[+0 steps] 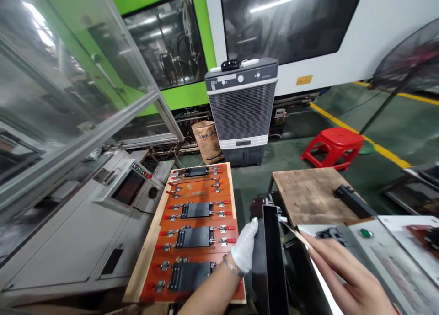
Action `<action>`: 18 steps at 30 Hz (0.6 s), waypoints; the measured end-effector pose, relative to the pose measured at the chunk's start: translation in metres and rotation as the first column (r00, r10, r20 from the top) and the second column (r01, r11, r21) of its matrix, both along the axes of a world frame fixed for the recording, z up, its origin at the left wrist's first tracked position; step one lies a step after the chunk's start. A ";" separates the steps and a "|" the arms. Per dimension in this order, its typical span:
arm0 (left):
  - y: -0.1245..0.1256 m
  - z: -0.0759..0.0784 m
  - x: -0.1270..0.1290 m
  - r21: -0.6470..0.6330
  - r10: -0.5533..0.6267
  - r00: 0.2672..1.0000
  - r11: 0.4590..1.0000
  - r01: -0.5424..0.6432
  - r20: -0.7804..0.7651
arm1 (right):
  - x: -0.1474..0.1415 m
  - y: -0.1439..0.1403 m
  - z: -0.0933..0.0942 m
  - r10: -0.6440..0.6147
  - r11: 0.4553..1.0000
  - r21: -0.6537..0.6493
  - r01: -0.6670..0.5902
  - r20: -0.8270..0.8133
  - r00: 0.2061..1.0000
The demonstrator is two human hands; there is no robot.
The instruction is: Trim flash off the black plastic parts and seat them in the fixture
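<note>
Green floor (288, 155) opens between two tables at the far middle, running right past a red stool (338, 139) and up to an air cooler (245, 111). On the left, the clamp table (140, 269) has a pale wooden edge; rows of red-handled clamps and black plates (194, 237) cover it almost to its right side. On the right, the brown table (298, 191) has bare wood along its left edge, with a dark part (353, 200) lying toward its right. Between them, over the narrow gap, is a long black box (270, 260), hollow side up, its near end reaching the bottom of the view.

White-gloved, the left hand (245, 248) has its grip closed on the box's left wall, thumb near the rim, other fingers mostly hidden. Bare, the right hand (343, 269) pinches a thin tool (295, 235) in its grip; the tip points at the box's far right rim, but whether it touches I cannot tell.
</note>
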State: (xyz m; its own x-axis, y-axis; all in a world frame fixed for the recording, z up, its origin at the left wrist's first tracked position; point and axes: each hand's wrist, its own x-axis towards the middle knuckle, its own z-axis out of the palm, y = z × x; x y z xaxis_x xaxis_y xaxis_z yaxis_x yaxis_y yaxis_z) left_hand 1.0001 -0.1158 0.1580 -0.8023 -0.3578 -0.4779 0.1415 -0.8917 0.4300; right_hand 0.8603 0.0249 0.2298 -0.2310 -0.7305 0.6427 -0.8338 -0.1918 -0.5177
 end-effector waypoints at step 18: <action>0.009 0.022 0.006 0.097 -0.076 0.966 0.990 0.103 -0.248 | 0.009 -0.043 0.015 0.163 0.985 0.052 -0.167 0.074 0.984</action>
